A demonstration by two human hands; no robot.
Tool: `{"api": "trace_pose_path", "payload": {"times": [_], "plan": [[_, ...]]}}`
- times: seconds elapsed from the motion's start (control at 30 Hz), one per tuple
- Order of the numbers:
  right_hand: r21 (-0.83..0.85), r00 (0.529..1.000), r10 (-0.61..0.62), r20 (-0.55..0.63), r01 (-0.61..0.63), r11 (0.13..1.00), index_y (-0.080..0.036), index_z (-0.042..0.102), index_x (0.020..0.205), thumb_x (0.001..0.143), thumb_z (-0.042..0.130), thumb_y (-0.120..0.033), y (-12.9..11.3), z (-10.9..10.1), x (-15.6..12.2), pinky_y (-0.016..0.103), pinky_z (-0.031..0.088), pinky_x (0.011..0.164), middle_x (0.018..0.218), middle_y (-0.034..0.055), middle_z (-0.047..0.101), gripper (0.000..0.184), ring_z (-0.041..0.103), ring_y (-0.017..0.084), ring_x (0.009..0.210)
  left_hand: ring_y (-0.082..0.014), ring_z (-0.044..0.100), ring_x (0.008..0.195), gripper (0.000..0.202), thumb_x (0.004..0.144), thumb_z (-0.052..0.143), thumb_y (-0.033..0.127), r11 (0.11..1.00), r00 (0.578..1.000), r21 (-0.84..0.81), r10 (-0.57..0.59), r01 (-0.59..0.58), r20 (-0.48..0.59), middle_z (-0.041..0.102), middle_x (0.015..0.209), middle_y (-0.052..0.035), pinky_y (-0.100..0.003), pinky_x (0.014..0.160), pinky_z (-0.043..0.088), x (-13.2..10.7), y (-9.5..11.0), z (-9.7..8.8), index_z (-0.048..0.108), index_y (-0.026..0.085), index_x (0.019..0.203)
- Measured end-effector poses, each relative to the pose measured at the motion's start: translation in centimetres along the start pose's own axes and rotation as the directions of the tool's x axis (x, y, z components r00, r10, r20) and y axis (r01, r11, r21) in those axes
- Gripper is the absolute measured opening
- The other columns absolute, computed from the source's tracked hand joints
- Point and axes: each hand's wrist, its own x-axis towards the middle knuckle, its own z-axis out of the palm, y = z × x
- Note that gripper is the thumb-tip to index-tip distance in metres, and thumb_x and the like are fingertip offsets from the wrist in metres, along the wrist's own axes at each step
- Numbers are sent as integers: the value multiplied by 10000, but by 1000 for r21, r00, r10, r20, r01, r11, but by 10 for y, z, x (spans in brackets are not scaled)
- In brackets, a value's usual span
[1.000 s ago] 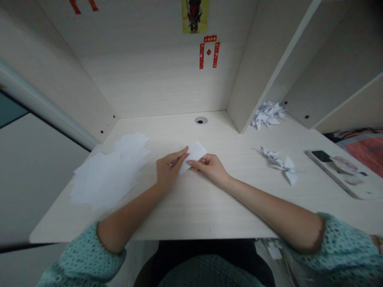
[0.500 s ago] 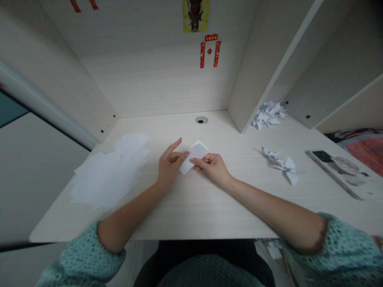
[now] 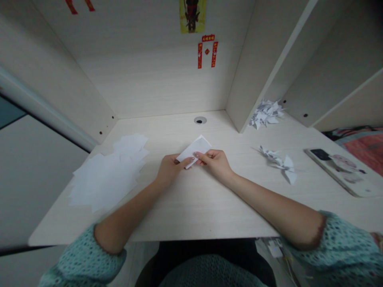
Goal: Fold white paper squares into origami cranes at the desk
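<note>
At the bottom edge of the frame we see two teal knitted sleeves (image 3: 83, 259), pushed up, with bare forearms reaching onto the pale wooden tabletop (image 3: 194, 207). At mid-frame the left hand (image 3: 169, 169) and the right hand (image 3: 217, 161) meet. Their fingers (image 3: 204, 156) are pinched on the near edge of a folded white paper (image 3: 196, 146), which sits at the frame's centre with its far corner pointing away from us. We cannot tell whether it rests on the tabletop.

To the left lies a loose spread of white sheets (image 3: 110, 171). To the right are a few folded paper figures (image 3: 278, 161), and further right a phone (image 3: 338, 169) lies flat. Beyond the hands we see a round cable hole (image 3: 200, 120). In the shelf nook at the upper right is a heap of paper figures (image 3: 266, 113). Red strips (image 3: 206, 54) hang on the back wall.
</note>
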Motion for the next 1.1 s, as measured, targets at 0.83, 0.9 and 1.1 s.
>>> {"api": "trace_pose_path", "payload": {"times": [0.83,0.9,1.1], "plan": [[191,927,17,-376,60,980,-156,641,657,615,736,-532,-14,-27,21,218,344,449,534,-13,564,390,425,70,443,-127,527,497,414,664,654,550,997,997,-13,-70,70,-43,657,588,-39,-227,473,305,5,-5,-1,707,142,701],[173,915,-15,-403,92,981,-159,637,708,638,716,-544,-18,-35,25,211,349,452,547,-22,546,399,431,69,455,-125,522,492,407,667,650,546,998,997,-7,-64,63,-33,654,588,-35,-229,473,306,6,-6,-3,705,144,703],[-92,990,-132,50,136,987,-175,667,873,625,734,-484,-13,-21,17,225,376,519,638,-27,576,402,491,100,559,-123,462,473,400,668,636,564,982,999,187,22,-13,-43,552,498,4,-237,451,263,2,-7,-2,685,169,633]]}}
